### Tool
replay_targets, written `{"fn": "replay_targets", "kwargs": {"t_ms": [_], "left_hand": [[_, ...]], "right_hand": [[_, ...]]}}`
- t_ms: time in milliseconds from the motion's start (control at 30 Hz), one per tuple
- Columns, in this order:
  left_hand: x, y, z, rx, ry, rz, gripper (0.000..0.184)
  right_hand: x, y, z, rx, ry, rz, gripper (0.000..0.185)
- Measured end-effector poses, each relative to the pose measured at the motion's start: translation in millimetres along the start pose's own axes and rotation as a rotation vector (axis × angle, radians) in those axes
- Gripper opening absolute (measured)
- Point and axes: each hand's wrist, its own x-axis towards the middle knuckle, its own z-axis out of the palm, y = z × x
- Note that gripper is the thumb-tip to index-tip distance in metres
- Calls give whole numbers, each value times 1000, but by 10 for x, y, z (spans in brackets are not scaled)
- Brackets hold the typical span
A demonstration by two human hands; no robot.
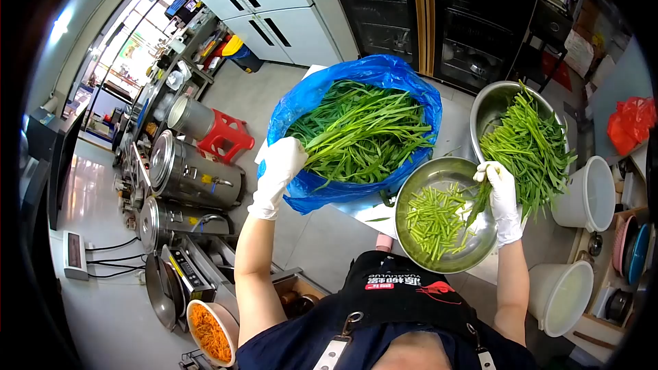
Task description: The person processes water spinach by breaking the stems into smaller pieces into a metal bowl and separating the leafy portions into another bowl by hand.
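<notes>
My left hand [284, 164], in a white glove, is closed around the stem ends of long water spinach [367, 123] at the left side of an open blue plastic bag [291, 113]. More of the greens fill that bag. A leafy water spinach sprig [480, 203] hangs from the gloved fingers of my right hand [500, 195], over the right side of a steel bowl [404, 236]. Short cut stem pieces [435, 222] lie in this bowl. Behind my right hand, a second steel bowl [482, 111] is heaped with leafy tops [524, 147], some hanging over its rim.
Two white buckets [600, 195] [562, 294] stand at the right by a shelf. Large steel pots [195, 171] and a red stool [226, 135] are on the left. A tub of shredded carrot [211, 332] sits at lower left. Dark glass cabinets [480, 20] stand at the back.
</notes>
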Motion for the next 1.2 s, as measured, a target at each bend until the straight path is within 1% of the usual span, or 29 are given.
{"fn": "replay_targets", "kwargs": {"t_ms": [67,100,200,233,300,333,367,433,467,500,533,600,667,733,767,833,867,900,967,1000,1100,1133,1200], "left_hand": [[19,52,25,179,105,-23,6],[34,95,-167,110,178,-13,9],[17,343,-570,-124,510,155,8],[-17,440,-676,-183,577,175,9],[-34,517,-624,-284,684,275,11],[-38,442,-439,-263,552,270,13],[-56,364,-288,-104,387,224,19],[-57,292,-165,-295,321,103,30],[-63,216,-132,-312,247,42,33],[-75,234,-247,-328,172,-22,35],[-84,260,-335,-344,120,-90,30],[-100,244,-375,-467,37,-154,25],[-116,216,-392,-606,-36,-214,19],[-168,268,-440,-756,-10,-238,21],[-191,298,-450,-832,3,-248,21],[-226,330,-429,-880,31,-286,17],[-239,334,-422,-903,43,-303,16],[-245,327,-401,-898,50,-303,14],[-244,301,-319,-888,67,-300,12],[-253,278,-273,-887,52,-292,11],[-288,198,-106,-909,42,-309,11],[-312,218,-105,-934,59,-325,13],[-354,261,-193,-955,7,-346,13]], "right_hand": [[-19,-19,32,-32,19,19,20],[-36,4,84,-28,27,25,20],[-25,-53,53,-47,43,21,20],[-24,-32,37,-35,48,16,20],[-22,-17,33,-28,45,23,20],[-16,-19,43,-35,37,35,20],[-15,-19,65,-39,26,48,20],[-20,-74,135,-65,-3,85,20],[-38,-105,179,-79,-17,107,20],[-49,-140,227,-75,-37,118,20],[-44,-181,276,-73,-60,127,20],[0,-199,361,-78,-110,109,20],[21,-236,460,-93,-145,166,20],[64,-219,533,-115,-164,184,17],[89,-229,574,-192,-172,128,16],[131,-341,816,-342,-188,19,16],[169,-345,901,-305,-202,71,17],[192,-374,1001,-287,-214,30,19],[254,-353,1167,-290,-211,17,21],[291,-338,1230,-331,-215,-23,21],[413,-317,1369,-352,-300,2,20],[461,-230,1411,-412,-287,-118,18],[568,-145,1495,-566,-243,-309,15]]}}
